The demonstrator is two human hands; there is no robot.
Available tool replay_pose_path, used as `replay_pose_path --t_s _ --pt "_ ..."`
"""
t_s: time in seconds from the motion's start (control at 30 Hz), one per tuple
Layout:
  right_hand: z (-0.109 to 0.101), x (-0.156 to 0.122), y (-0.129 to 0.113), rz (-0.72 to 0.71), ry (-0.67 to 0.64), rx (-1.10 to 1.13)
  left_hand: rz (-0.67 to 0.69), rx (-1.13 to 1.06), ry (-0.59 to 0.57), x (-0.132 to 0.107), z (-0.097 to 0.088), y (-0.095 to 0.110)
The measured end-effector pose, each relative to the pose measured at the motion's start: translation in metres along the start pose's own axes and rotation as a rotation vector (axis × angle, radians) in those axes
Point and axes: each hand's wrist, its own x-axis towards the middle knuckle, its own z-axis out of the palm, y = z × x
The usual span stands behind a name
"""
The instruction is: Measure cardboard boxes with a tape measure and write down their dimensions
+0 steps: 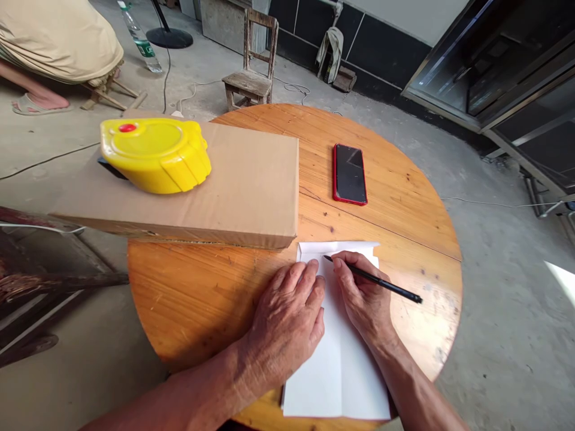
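Observation:
A white sheet of paper (pixel 332 371) with a crease down it and a folded top edge lies on the round wooden table. My left hand (pixel 291 308) rests flat on the paper's left side, fingers stretched out and holding nothing. In my right hand (pixel 366 299) a black pen (pixel 389 285) is pinched, its tip at or just above the paper near the top; I cannot tell whether it touches. Any writing is too faint to make out.
On the table (pixel 202 299) a cardboard box (pixel 251 185) carries a yellow tape measure (pixel 157 154). Behind the paper lies a red-cased phone (pixel 350 173). Beyond are a small wooden chair (pixel 251 81), a water bottle (pixel 141 42) and a seated person (pixel 58 42).

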Motion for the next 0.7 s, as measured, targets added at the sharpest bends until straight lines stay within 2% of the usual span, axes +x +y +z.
replay_pose_path --t_s 0.7 --pt "0.0002 -0.0015 0.0037 0.017 -0.008 0.004 -0.002 -0.012 -0.013 -0.0002 -0.0006 -0.0012"
